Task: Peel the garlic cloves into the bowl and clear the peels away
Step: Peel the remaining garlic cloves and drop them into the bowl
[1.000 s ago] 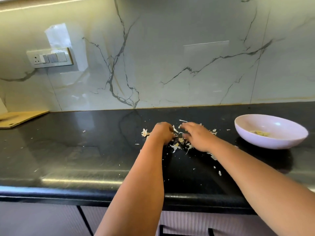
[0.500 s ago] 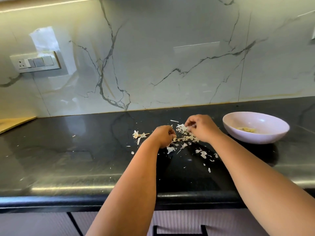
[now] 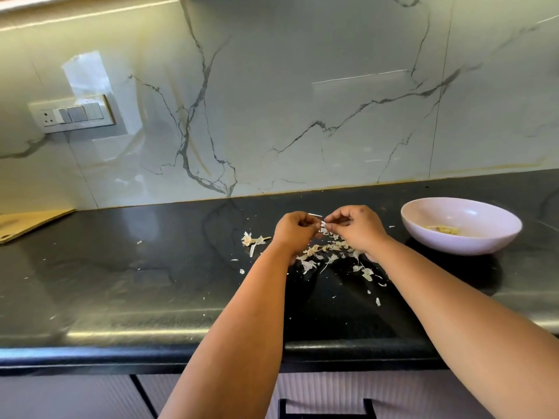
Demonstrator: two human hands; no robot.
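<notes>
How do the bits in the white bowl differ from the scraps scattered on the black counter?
The peeled garlic is yellowish and chunky; the peels are white, thin and flaky. The garlic sits gathered in the bowl; the peels lie strewn loose over the counter beneath both hands. The garlic is a small cluster; the peels are many scattered flakes. No hand touches the garlic, while the left hand and right hand pinch something pale between them.

A wooden board (image 3: 28,222) lies on the black counter (image 3: 121,282) at nine o'clock; a switch plate (image 3: 72,114) sits on the marble wall (image 3: 302,101) at ten o'clock.
</notes>
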